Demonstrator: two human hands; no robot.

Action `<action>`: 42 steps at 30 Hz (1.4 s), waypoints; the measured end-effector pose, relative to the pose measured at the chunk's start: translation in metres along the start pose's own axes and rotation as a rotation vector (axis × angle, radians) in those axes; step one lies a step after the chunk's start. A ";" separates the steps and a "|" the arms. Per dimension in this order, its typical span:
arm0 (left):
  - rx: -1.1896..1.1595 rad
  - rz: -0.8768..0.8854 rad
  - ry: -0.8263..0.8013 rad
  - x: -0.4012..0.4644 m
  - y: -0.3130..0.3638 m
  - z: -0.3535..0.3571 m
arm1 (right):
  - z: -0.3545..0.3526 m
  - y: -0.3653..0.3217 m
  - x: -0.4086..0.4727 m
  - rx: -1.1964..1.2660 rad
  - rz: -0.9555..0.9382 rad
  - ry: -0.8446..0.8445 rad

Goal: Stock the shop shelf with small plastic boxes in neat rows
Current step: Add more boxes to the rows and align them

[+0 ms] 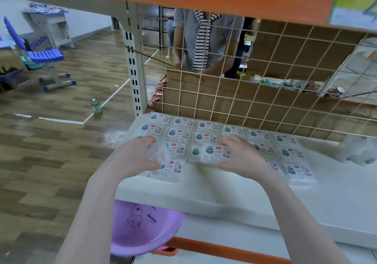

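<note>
Head view, right hand [242, 155] gripping box [216, 153]

Head camera (only view): looks forward-down, close over shelf [224, 184].

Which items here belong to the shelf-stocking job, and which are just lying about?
Job: left hand and right hand, each holding a plastic box; rows of boxes; white shelf.
Lying about: purple basin; green bottle; blue chair.
</note>
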State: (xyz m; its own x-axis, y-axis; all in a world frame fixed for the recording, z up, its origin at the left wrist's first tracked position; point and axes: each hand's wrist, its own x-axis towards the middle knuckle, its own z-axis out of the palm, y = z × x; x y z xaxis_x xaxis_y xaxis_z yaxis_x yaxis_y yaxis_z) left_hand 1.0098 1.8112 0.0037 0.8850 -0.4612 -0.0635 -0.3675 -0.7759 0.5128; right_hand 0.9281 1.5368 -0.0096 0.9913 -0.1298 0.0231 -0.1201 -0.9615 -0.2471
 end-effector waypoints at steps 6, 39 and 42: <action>0.013 0.006 -0.004 -0.001 -0.004 0.001 | 0.010 -0.019 -0.030 0.095 -0.098 0.096; 0.064 0.240 -0.084 0.003 -0.005 0.011 | 0.048 -0.017 -0.082 -0.004 0.178 0.384; 0.070 0.252 -0.091 0.002 0.007 0.018 | 0.041 0.007 -0.088 -0.026 0.244 0.421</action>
State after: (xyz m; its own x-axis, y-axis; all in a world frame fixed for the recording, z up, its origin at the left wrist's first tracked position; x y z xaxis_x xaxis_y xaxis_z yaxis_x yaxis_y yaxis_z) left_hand 1.0044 1.7972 -0.0081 0.7351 -0.6777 -0.0194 -0.5945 -0.6581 0.4620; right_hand 0.8425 1.5517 -0.0527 0.8266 -0.4338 0.3585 -0.3532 -0.8958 -0.2697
